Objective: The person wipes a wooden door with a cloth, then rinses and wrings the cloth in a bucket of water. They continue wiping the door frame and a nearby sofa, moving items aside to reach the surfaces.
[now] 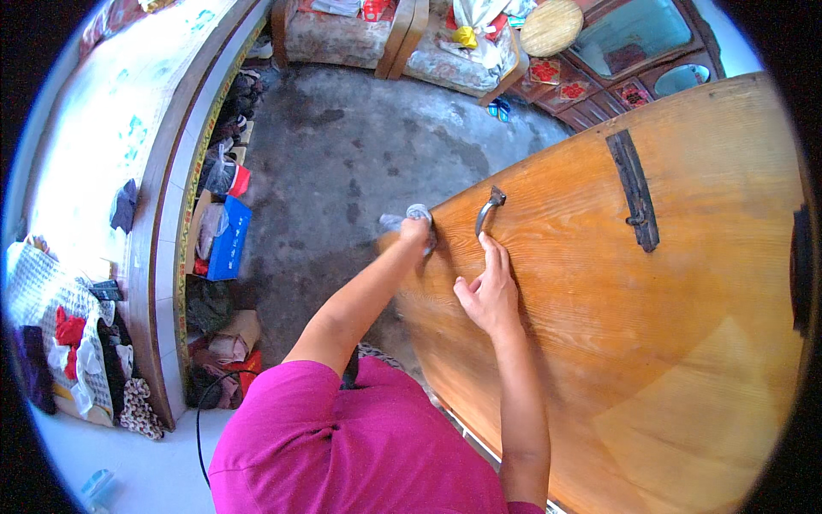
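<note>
A varnished wooden door (pixel 591 308) fills the right side of the head view. My left hand (pixel 414 231) is closed around a greyish cloth (pixel 419 212) at the door's free edge, with part of the cloth sticking out past the fingers. My right hand (pixel 491 295) rests against the door's face, thumb apart and fingers stretched toward the lower end of a curved metal handle (pixel 485 216). Its fingertips are at that end; whether they touch the metal I cannot tell. Farther right on the door is a dark bolt-like strip (pixel 632 193).
Grey floor (pixel 342 154) stretches ahead. Along the left ledge stand a blue box (pixel 229 240), shoes, bags and clothes. Patterned armchairs (pixel 338 38) line the far side, beside a round wooden stool top (pixel 551 27) and a glass-fronted cabinet (pixel 634 38). Blue slippers (pixel 498 110) lie near them.
</note>
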Motion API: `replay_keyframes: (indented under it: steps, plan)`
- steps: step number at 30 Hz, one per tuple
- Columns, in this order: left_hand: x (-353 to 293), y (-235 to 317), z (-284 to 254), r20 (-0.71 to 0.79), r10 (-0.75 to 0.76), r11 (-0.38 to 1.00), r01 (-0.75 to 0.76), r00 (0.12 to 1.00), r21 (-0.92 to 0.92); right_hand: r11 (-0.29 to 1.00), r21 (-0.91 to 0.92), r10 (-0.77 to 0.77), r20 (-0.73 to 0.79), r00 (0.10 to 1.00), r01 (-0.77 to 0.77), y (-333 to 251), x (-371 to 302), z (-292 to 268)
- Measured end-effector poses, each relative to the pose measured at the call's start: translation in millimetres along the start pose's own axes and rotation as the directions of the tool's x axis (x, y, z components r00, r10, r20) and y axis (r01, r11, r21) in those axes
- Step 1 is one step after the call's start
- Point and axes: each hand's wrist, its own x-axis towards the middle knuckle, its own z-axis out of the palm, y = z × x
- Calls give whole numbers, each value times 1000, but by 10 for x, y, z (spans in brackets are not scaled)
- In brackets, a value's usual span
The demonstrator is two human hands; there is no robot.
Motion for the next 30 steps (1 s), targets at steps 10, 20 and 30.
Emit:
replay_keyframes:
  steps: [10, 20, 30]
  plan:
    - [-2309, 713, 761, 298, 772, 615, -777, 561, -131, 988, -112, -106, -26, 994, 102, 344, -86, -143]
    - [-506, -354, 245, 64, 368, 819, -356, 927, 450, 994, 46, 95, 4, 995, -95, 167, -72, -107]
    - [-2052, 758, 844, 516, 738, 593, -783, 435, -188, 997, -69, 29, -45, 999, -33, 507, -114, -113]
